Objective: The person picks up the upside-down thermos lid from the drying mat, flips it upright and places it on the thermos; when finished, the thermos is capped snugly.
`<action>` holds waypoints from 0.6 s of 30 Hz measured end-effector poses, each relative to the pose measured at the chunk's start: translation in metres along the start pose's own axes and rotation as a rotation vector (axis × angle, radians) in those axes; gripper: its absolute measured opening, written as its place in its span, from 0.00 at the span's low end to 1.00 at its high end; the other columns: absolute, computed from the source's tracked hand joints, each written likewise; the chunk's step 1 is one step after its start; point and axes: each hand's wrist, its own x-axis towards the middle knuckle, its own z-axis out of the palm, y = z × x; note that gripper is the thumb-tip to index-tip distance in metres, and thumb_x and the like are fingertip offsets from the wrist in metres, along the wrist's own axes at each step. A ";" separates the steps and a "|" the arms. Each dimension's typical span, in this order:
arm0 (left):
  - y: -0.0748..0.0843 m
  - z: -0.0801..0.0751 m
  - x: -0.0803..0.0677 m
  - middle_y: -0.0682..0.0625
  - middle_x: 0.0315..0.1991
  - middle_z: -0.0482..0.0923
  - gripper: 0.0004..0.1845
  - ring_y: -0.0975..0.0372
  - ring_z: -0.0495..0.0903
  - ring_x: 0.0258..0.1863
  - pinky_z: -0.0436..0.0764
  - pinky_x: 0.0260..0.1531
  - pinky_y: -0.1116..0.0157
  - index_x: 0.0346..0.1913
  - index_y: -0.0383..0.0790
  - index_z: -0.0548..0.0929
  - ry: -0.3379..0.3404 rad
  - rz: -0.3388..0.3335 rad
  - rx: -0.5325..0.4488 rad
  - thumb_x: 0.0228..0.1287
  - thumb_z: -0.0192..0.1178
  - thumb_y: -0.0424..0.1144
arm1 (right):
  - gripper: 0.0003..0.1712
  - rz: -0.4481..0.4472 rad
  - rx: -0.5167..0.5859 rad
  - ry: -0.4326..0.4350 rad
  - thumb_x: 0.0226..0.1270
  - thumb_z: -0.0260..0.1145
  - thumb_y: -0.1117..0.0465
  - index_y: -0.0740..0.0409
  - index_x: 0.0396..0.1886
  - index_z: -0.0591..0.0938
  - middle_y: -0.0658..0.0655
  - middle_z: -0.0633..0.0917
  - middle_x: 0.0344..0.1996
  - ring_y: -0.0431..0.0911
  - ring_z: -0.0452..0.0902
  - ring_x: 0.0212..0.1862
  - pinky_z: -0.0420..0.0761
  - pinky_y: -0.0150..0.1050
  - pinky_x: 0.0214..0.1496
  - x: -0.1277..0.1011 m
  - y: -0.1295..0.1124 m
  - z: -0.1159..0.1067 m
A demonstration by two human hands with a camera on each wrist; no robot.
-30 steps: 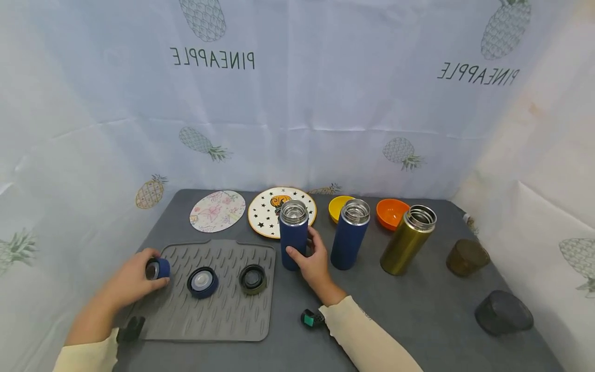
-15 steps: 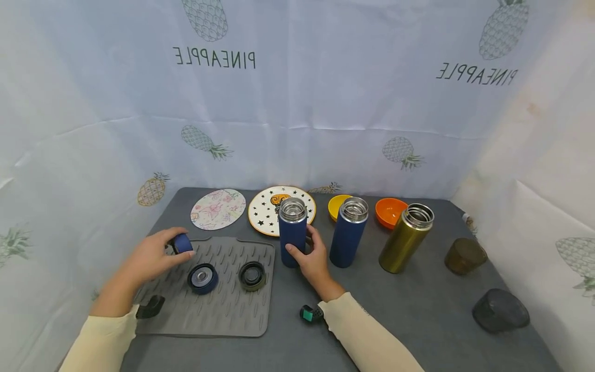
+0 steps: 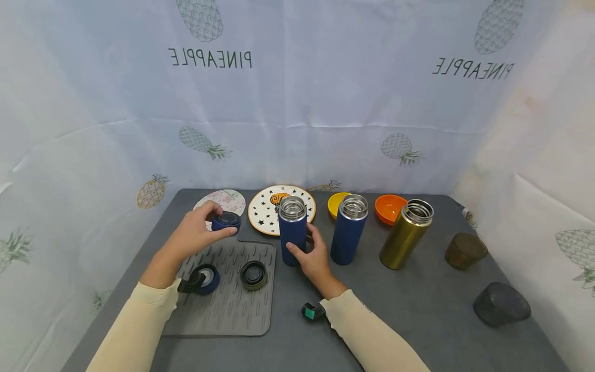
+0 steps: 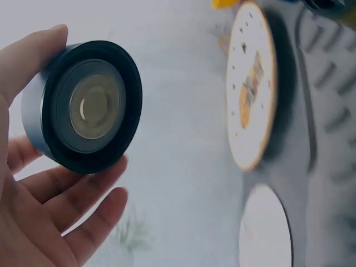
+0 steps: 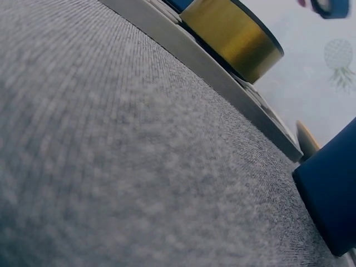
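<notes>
Blue lid (image 3: 226, 221) sits in the left hand (image 3: 195, 235), lifted above the far left corner of the grey ridged mat (image 3: 228, 305) — the grip is a pinch, thumb on one side of the lid and fingers curled under the other. In the left wrist view the lid (image 4: 83, 114) shows its hollow underside with a pale disc in the middle. The right hand (image 3: 315, 258) wraps the lower body of an open blue flask (image 3: 293, 235), which stands upright on the grey counter (image 3: 409, 315) just right of the mat; its grip is closed round the flask. On the mat lie a second blue lid (image 3: 204, 279) and a dark olive lid (image 3: 253, 275). Right of the held flask stand another open blue flask (image 3: 348, 235) and a gold flask (image 3: 406, 240). Behind the mat lies a star-patterned plate (image 3: 267, 206).
</notes>
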 end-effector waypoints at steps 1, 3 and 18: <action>0.003 0.003 0.004 0.47 0.46 0.76 0.31 0.50 0.76 0.49 0.74 0.43 0.50 0.49 0.43 0.73 0.009 0.016 -0.009 0.55 0.67 0.63 | 0.34 0.003 -0.003 0.000 0.57 0.74 0.68 0.69 0.63 0.71 0.67 0.77 0.54 0.60 0.75 0.54 0.71 0.59 0.58 0.000 0.000 0.000; 0.010 0.008 0.010 0.47 0.46 0.76 0.30 0.51 0.77 0.48 0.74 0.44 0.49 0.49 0.42 0.73 0.028 0.047 -0.043 0.54 0.69 0.60 | 0.34 0.009 -0.004 0.001 0.57 0.74 0.68 0.69 0.63 0.71 0.67 0.78 0.54 0.60 0.75 0.54 0.71 0.59 0.58 0.000 -0.001 0.000; 0.042 0.027 0.032 0.44 0.59 0.77 0.25 0.52 0.74 0.59 0.73 0.55 0.48 0.58 0.40 0.81 0.260 0.384 -0.198 0.57 0.72 0.42 | 0.34 0.001 0.006 0.005 0.56 0.74 0.69 0.69 0.62 0.72 0.67 0.78 0.54 0.61 0.75 0.54 0.71 0.60 0.58 0.001 0.000 0.000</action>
